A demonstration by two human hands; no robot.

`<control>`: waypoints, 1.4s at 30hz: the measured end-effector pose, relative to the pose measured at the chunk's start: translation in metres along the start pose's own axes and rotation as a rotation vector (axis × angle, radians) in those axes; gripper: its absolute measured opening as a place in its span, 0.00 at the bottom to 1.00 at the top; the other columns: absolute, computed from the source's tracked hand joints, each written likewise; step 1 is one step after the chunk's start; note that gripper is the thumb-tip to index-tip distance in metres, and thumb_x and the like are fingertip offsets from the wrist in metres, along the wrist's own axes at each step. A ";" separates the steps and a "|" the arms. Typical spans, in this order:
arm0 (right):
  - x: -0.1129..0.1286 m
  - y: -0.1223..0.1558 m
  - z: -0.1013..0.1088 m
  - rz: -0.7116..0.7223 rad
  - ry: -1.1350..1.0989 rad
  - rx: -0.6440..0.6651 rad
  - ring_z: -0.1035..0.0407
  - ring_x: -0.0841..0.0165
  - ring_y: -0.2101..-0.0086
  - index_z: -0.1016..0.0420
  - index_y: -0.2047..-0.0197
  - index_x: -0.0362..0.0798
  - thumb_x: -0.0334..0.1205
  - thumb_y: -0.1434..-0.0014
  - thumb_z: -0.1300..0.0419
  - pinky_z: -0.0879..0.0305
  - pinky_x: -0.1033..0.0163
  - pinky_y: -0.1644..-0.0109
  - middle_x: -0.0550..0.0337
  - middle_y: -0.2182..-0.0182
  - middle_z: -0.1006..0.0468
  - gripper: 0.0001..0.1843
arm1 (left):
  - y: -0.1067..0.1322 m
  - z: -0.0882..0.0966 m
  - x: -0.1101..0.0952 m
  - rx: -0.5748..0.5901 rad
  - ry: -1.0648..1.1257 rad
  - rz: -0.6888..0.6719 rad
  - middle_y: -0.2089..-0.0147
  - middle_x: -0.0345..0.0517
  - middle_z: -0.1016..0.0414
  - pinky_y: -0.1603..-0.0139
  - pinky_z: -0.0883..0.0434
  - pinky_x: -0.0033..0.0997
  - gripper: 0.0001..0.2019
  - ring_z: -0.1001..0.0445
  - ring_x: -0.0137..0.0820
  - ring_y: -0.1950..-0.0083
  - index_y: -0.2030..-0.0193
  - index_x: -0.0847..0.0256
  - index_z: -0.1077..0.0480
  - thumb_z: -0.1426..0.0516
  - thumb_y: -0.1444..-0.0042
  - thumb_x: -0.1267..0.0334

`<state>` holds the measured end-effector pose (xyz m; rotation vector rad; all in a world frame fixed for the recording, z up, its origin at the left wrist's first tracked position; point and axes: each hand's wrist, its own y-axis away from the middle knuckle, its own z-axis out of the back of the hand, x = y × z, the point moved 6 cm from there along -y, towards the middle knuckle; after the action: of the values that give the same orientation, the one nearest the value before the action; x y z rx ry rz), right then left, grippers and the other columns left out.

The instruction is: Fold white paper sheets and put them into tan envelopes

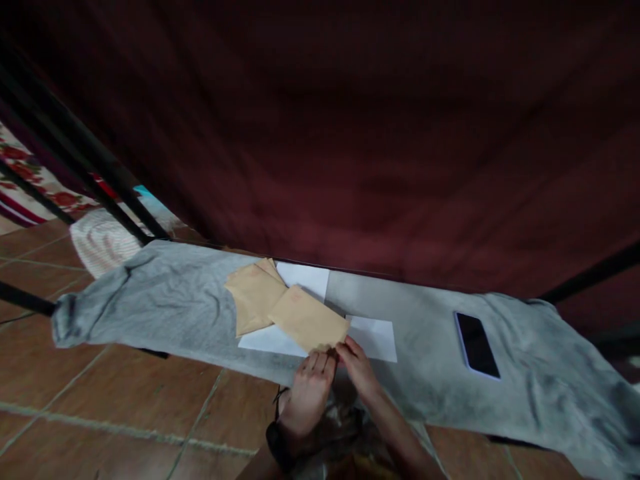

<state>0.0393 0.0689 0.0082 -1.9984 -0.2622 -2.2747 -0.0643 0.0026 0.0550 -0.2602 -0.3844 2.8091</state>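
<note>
Both hands are drawn in close together at the near edge of the desk, which is draped in a grey cloth that hangs over its front. The left hand lies palm down with a fairly straight wrist. Its fingers are stretched forward and only slightly bent, and their tips reach the near edge of the front brown envelope. A black wristband sits on that wrist. The right hand comes in from the right with its forearm slanting up from the lower right. It is turned a little inward, and its fingers curl down onto the same near corner, just beside the left fingertips. The corner is blurred, so I cannot tell whether either hand is pinching the paper or merely resting on it. This envelope lies flat and skewed near the middle of the desk, overlapping a white sheet to its right and another white sheet behind it. Its far-left end rests against a second brown envelope, which lies flat to the left. A dark phone lies screen up on the cloth, well apart to the right. A dark red curtain hangs behind the desk, and a brown tiled floor shows below it.
</note>
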 end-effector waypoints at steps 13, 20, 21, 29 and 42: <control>-0.001 0.022 0.046 -0.004 0.194 -0.022 0.24 0.60 0.57 0.22 0.57 0.50 0.42 0.41 0.50 0.28 0.57 0.50 0.55 0.60 0.16 0.17 | -0.038 0.007 0.027 0.220 0.073 -0.215 0.20 0.61 0.60 0.27 0.59 0.71 0.60 0.59 0.58 0.21 0.22 0.50 0.54 0.29 0.58 0.40; -0.015 0.028 0.077 -0.074 0.246 -0.154 0.26 0.64 0.63 0.25 0.65 0.51 0.38 0.44 0.47 0.29 0.63 0.57 0.60 0.68 0.17 0.10 | -0.032 -0.017 0.033 0.337 0.115 -0.185 0.22 0.62 0.51 0.26 0.59 0.68 0.59 0.51 0.55 0.22 0.22 0.51 0.57 0.31 0.56 0.43; -0.017 0.028 0.079 -0.079 0.247 -0.158 0.26 0.65 0.64 0.25 0.66 0.51 0.38 0.44 0.47 0.30 0.64 0.57 0.60 0.69 0.18 0.09 | -0.030 -0.020 0.036 0.365 0.134 -0.182 0.22 0.62 0.51 0.25 0.58 0.68 0.61 0.51 0.55 0.22 0.21 0.52 0.59 0.31 0.56 0.43; -0.022 0.032 0.081 -0.099 0.271 -0.144 0.28 0.67 0.70 0.27 0.66 0.49 0.36 0.43 0.47 0.32 0.65 0.64 0.63 0.72 0.21 0.08 | -0.032 -0.014 0.028 0.356 0.203 -0.212 0.24 0.61 0.45 0.25 0.58 0.67 0.62 0.49 0.54 0.23 0.21 0.52 0.62 0.30 0.57 0.45; 0.024 0.059 0.098 0.047 0.395 -0.270 0.25 0.59 0.57 0.24 0.58 0.50 0.52 0.30 0.53 0.29 0.56 0.49 0.51 0.60 0.19 0.20 | -0.026 -0.007 -0.002 0.113 0.053 -0.196 0.28 0.62 0.39 0.25 0.54 0.66 0.56 0.42 0.54 0.27 0.22 0.57 0.59 0.32 0.51 0.52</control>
<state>0.1431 0.0309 0.0481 -1.5765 0.1310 -2.7228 -0.0541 0.0272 0.0564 -0.2562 -0.2256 2.6142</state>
